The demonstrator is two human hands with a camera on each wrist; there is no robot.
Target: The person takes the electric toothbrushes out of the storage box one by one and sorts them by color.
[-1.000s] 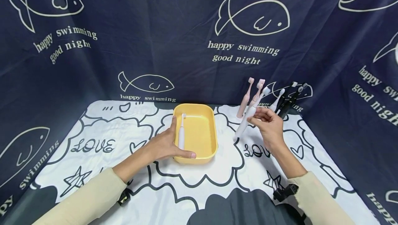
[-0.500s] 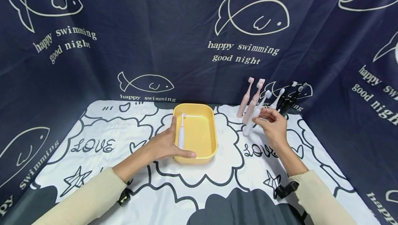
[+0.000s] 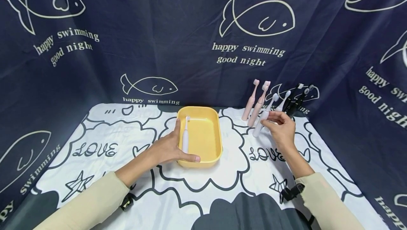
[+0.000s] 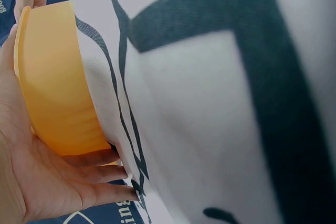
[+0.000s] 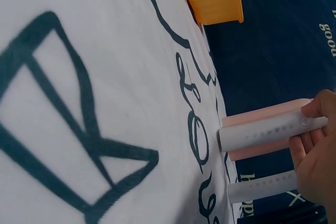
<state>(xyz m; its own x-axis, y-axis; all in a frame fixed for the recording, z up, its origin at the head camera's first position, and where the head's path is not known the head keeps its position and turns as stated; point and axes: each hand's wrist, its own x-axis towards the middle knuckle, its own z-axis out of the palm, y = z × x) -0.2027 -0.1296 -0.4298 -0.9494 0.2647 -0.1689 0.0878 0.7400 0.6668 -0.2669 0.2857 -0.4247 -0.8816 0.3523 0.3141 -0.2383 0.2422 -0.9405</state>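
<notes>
My right hand pinches a white electric toothbrush by its handle, brush head up and tilted right, its base close over the white cloth. Two pink toothbrushes stand just behind it. Another white toothbrush stands beside it, partly hidden by my right hand in the head view. Against a yellow box my left hand rests, thumb along the near rim and straight fingers along the left outer wall. Inside the box, along its left side, lies a white toothbrush.
Several black toothbrushes stand at the back right, behind my right hand. A dark blue fish-print curtain closes off the back and sides. The table is covered by a white cloth with black drawings.
My right hand has moved slightly right and brought the white toothbrush from a stronger slant to a more upright stand, beside the pink ones. My left hand and the box have stayed put.
</notes>
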